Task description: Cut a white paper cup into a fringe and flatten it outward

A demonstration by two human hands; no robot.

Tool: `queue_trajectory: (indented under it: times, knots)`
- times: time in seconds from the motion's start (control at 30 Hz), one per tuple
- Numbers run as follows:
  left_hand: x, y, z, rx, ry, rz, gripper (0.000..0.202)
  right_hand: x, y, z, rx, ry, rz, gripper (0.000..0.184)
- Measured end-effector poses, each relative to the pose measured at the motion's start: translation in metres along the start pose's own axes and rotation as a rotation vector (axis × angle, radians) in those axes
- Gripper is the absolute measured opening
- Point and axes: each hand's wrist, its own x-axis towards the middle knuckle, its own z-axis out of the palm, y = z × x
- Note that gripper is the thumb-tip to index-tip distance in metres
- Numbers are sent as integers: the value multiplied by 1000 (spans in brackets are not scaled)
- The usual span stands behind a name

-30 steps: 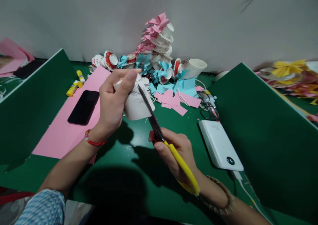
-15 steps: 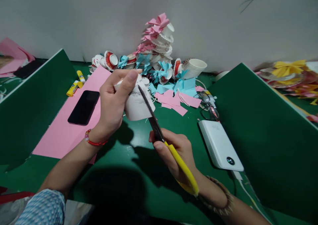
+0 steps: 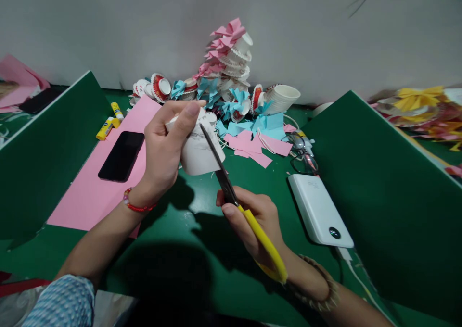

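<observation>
Between thumb and fingers, my left hand [image 3: 168, 142] grips a white paper cup [image 3: 200, 154] with faint grey marbling, held tilted above the green table. My right hand [image 3: 258, 221] is closed round the yellow handles of a pair of scissors [image 3: 231, 192]. The dark blades lie across the cup's side, their tips close to my left thumb. Whether the far blade sits inside the cup is hidden. Behind the cup are pink paper pieces [image 3: 249, 146] and blue paper [image 3: 270, 125].
A black phone [image 3: 121, 156] lies on a pink sheet [image 3: 83, 197], with glue sticks [image 3: 105, 128] beside it. To the right are a white power bank [image 3: 319, 209] and glasses [image 3: 305, 156]. Decorated cups [image 3: 234, 62] stack against the wall. Green dividers [image 3: 390, 187] flank the table.
</observation>
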Motion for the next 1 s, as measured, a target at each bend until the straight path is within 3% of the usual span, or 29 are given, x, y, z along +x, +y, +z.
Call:
queue_trajectory:
  times: [0.3, 0.53, 0.67, 1.0]
  knots:
    - [2, 1, -1, -21, 0, 1, 20, -1, 3, -2, 7, -41, -7, 37]
    - [11, 11, -8, -134, -73, 54, 19, 2, -3, -15, 56, -336, 26, 75]
    - [13, 16, -9, -147, -55, 33, 18, 1, -1, -18, 93, -364, 35, 70]
    - [8, 11, -4, -228, -145, 45, 15, 2, -1, -18, 164, -315, 8, 64]
